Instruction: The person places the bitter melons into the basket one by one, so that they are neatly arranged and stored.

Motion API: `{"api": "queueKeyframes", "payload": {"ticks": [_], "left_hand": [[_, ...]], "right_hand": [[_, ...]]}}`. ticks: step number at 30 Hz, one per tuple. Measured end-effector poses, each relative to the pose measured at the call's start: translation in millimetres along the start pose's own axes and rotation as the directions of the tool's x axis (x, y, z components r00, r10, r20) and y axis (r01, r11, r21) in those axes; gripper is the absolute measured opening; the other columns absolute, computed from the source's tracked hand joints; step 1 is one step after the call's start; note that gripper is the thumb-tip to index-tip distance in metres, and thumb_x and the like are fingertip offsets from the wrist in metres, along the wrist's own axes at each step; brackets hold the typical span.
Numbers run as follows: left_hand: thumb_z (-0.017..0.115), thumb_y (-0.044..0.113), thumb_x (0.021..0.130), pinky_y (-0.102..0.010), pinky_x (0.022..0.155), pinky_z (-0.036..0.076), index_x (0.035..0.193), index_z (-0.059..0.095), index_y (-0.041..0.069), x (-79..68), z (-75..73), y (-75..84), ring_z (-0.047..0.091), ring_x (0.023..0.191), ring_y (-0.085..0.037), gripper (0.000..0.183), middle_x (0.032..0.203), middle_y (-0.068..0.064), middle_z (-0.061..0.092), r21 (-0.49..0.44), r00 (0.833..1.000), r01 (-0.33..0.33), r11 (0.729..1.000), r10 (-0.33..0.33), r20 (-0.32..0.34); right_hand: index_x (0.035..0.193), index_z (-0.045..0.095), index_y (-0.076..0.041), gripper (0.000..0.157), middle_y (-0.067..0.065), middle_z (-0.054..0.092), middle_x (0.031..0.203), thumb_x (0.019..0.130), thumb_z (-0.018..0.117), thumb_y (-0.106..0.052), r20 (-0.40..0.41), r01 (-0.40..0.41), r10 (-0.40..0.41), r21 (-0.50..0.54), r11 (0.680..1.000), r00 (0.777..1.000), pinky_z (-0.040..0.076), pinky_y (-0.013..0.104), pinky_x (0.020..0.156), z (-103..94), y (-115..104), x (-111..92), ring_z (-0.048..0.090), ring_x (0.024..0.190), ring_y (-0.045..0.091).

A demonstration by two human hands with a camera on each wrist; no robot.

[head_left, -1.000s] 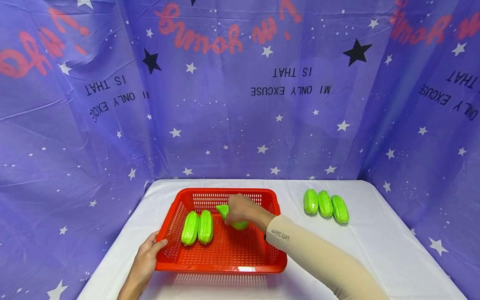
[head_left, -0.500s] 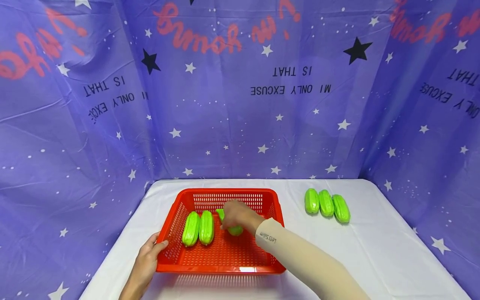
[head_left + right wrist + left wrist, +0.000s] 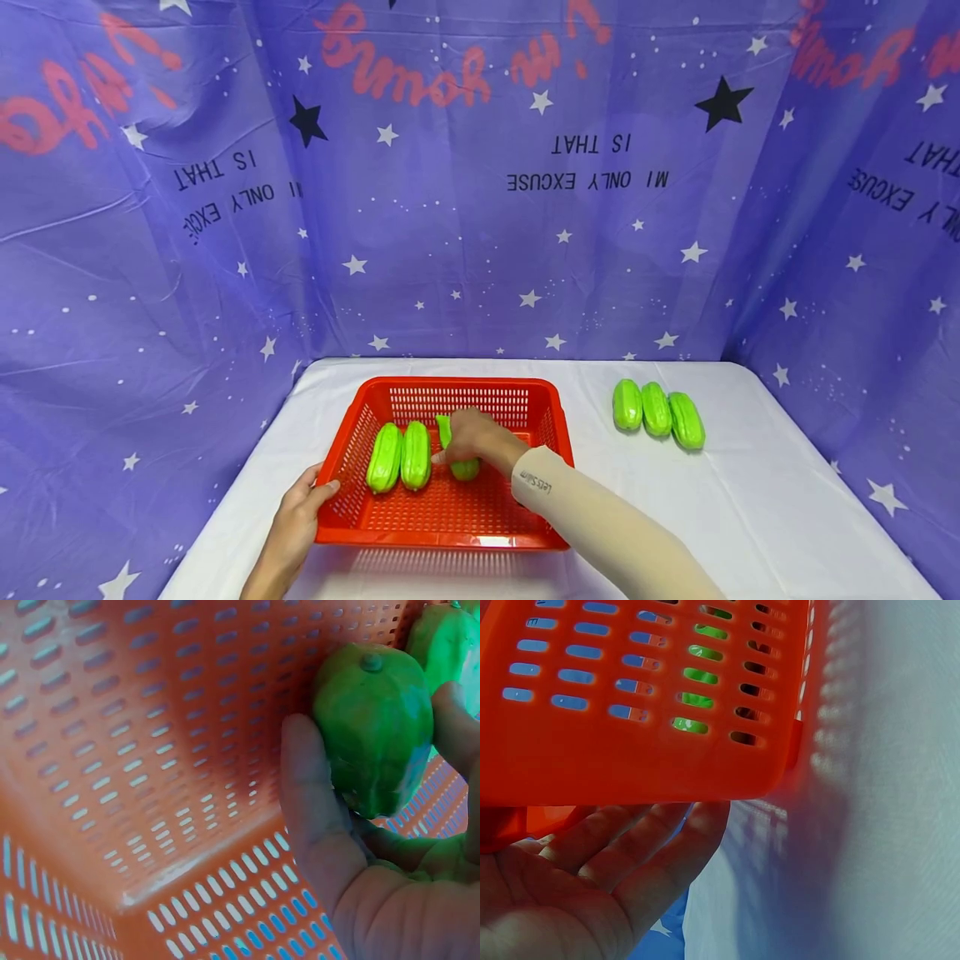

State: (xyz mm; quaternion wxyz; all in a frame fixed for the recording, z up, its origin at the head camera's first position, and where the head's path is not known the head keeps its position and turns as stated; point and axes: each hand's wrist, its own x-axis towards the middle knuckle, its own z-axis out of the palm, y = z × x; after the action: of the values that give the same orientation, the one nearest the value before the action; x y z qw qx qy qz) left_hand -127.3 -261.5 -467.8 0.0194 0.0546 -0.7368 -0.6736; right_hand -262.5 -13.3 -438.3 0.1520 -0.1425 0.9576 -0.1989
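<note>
A red plastic basket (image 3: 420,540) with slotted walls is on the table. My left hand (image 3: 296,512) grips its left rim, thumb on top and fingers beneath the edge; the left wrist view shows those fingers (image 3: 667,859) under the rim. Inside the basket my right hand (image 3: 476,437) holds a green ridged fruit (image 3: 375,727), long and papaya-like, between thumb and fingers. In the head view the hand covers much of the fruit's middle. Left of it, two similar green fruits, an outer one (image 3: 385,458) and an inner one (image 3: 416,456), lie side by side.
Three more green fruits (image 3: 657,410) lie in a row on the white tablecloth (image 3: 750,500), right of the basket. A purple star-printed curtain (image 3: 465,208) encloses the back and both sides of the table.
My right hand has moved slightly left and nearer with its fruit, which has turned from slanting to nearly parallel with the two beside it. My left hand keeps its grip on the rim.
</note>
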Motion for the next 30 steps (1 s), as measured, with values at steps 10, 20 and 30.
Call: {"api": "queueKeyframes", "payload": {"ticks": [10,20,30], "left_hand": [[0.041,0.011,0.106,-0.040,0.079,0.059,0.142,0.042,-0.003,-0.1,0.3,2.3,0.066,0.103,-0.034,0.039,0.124,-0.027,0.059,-0.007,1.000,0.009,1.000,-0.009,0.003],[0.040,0.010,0.105,-0.041,0.077,0.059,0.142,0.042,-0.003,0.4,1.0,0.8,0.067,0.100,-0.036,0.039,0.122,-0.029,0.060,-0.008,1.000,0.011,1.000,-0.011,-0.004],[0.041,0.012,0.107,-0.040,0.078,0.059,0.143,0.041,-0.002,0.5,0.1,1.3,0.067,0.100,-0.031,0.038,0.122,-0.024,0.060,-0.008,1.000,-0.001,1.000,0.001,0.011]], "right_hand": [[0.059,0.046,-0.016,0.053,-0.004,0.038,0.053,0.075,0.090,-0.041,0.027,-0.025,0.020,0.197,0.980,0.999,0.058,0.038,0.053,8.1,1.3,-0.8,0.047,0.048,0.014],[0.074,0.058,-0.007,0.042,0.005,0.056,0.068,0.084,0.082,-0.040,0.096,-0.062,0.028,0.373,0.926,0.995,0.060,0.040,0.057,9.0,-3.2,-4.1,0.062,0.057,0.021],[0.079,0.058,-0.004,0.042,0.009,0.058,0.075,0.091,0.075,-0.040,0.102,-0.067,0.029,0.390,0.918,0.994,0.060,0.043,0.057,7.3,-3.3,-4.4,0.068,0.060,0.025]]}}
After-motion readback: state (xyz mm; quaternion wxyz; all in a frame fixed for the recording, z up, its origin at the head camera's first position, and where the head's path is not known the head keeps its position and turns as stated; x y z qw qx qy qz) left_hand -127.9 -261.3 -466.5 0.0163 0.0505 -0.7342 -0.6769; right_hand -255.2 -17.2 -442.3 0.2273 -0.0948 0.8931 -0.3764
